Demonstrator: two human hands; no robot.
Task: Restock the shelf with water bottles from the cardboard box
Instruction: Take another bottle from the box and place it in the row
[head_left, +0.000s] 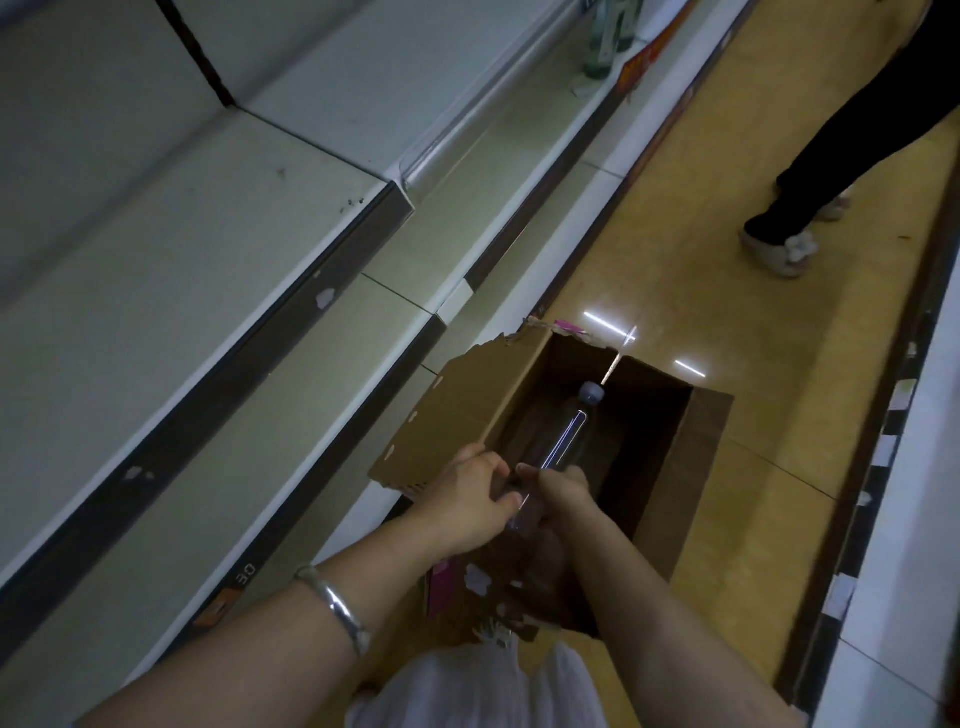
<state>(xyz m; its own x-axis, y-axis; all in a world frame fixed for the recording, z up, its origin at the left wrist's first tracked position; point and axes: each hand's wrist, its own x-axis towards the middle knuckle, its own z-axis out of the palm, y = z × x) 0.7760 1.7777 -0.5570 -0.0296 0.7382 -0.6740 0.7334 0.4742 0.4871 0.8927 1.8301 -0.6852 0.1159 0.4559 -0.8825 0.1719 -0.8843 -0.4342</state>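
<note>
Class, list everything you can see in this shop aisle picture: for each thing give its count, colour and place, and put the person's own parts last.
Cardboard box: one, brown, open on the floor beside the shelving.
Water bottle: one, clear with a pale cap, over the box, held by both hands.
Shelves: grey-white, left, mostly bare.
Green bottles: about two, far shelf, top.
Floor: tan, glossy.
Bystander's legs: dark trousers, light shoes, upper right.
Bracelet: one, silver, left wrist.
Left hand: grip on the bottle's lower end.
Right hand: grip on the bottle.

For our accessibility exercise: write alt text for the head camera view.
Both hands, left hand and right hand, hold a clear water bottle over an open cardboard box on the shop floor. Bare shelves run along the left; another person's legs stand further down the aisle.
</note>
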